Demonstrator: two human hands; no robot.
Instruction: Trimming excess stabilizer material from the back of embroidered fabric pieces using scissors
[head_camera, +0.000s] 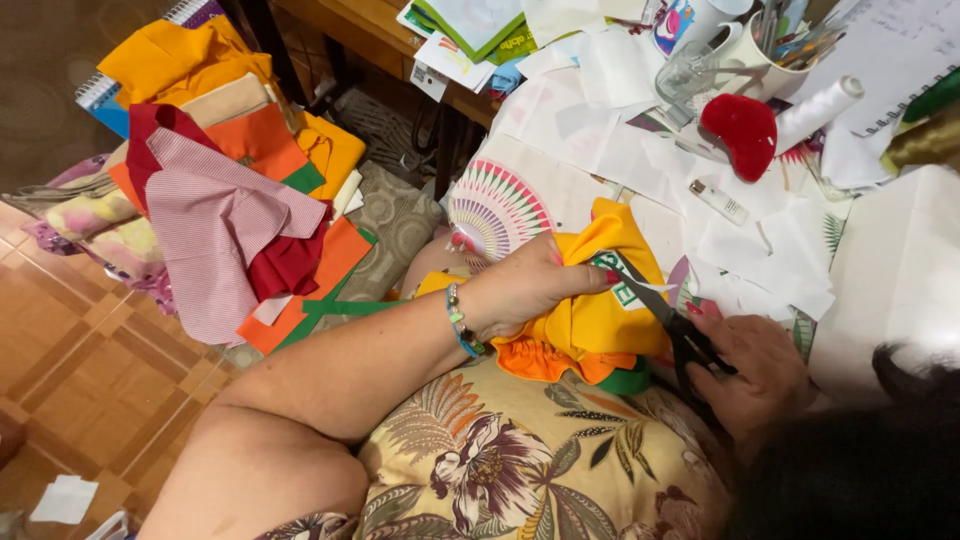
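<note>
Gripping the yellow cloth (600, 320) with your left hand (525, 290), you have fingers closed over its upper fold, bunching it on your lap against the flowered dress (520, 460). An orange gathered edge (545, 362) hangs below the hand. The cloth's long axis runs roughly upward from lap toward the table, its peak pointing away from you.

Your right hand (755, 375) is closed around the handles of the black scissors (670, 320). Blades point up and to the left, toward the left fingertips; long axis is diagonal, tips near the white patch (622, 272) on the cloth. Whether the blades are parted cannot be told.

The cloth sits between both hands: left hand on its left edge, scissors entering from its right side.

Around: white paper pieces (760, 250) on the table, a red heart-shaped cushion (742, 132), a white thread spool (818, 112), a patterned fan (495, 212), and a heap of cloth (225, 220) to the left.
</note>
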